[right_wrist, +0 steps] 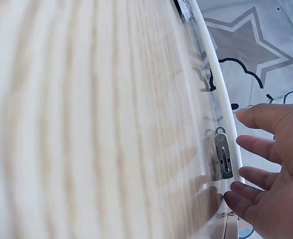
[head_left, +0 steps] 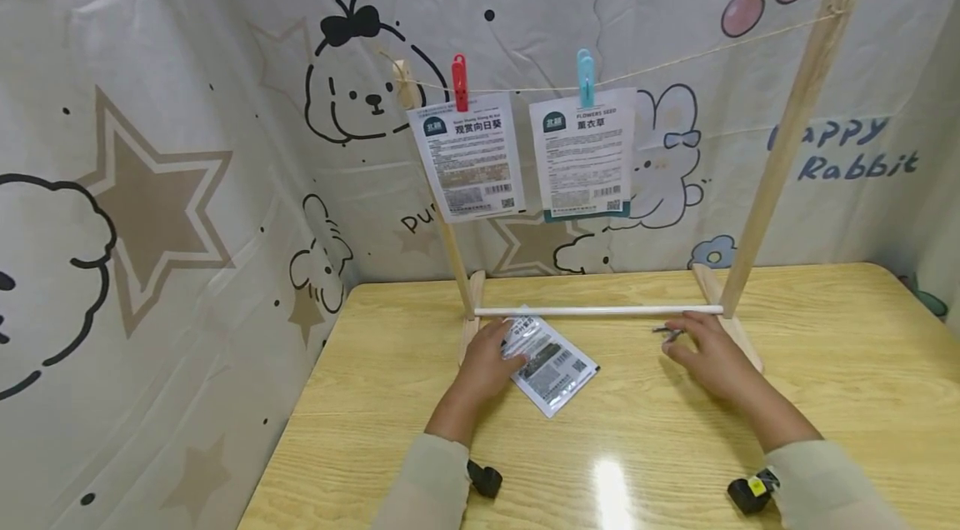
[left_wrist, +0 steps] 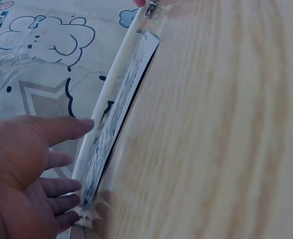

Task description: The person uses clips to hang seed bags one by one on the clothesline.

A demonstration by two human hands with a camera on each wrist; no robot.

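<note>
A silver seed packet with printed text point(head_left: 555, 372) lies flat on the table, just in front of the rack's white bar. My left hand point(head_left: 486, 359) is over its left edge, thumb and fingers apart and loosely extended; the left wrist view shows the same packet point(left_wrist: 119, 117) edge-on beyond the fingertips. On the right, a small grey clothespin point(right_wrist: 223, 154) lies on the table. Around it my right hand point(head_left: 708, 351) reaches with fingers spread, the fingertips close beside the clothespin and not closed on it.
A wooden rack with a right post point(head_left: 780, 155) carries a string point(head_left: 705, 55). From it hang two seed packets point(head_left: 476, 159) by a red clothespin point(head_left: 460, 82) and a blue clothespin point(head_left: 586, 78). A white bar point(head_left: 600, 311) joins the rack's feet. Behind is a patterned cloth point(head_left: 187, 30).
</note>
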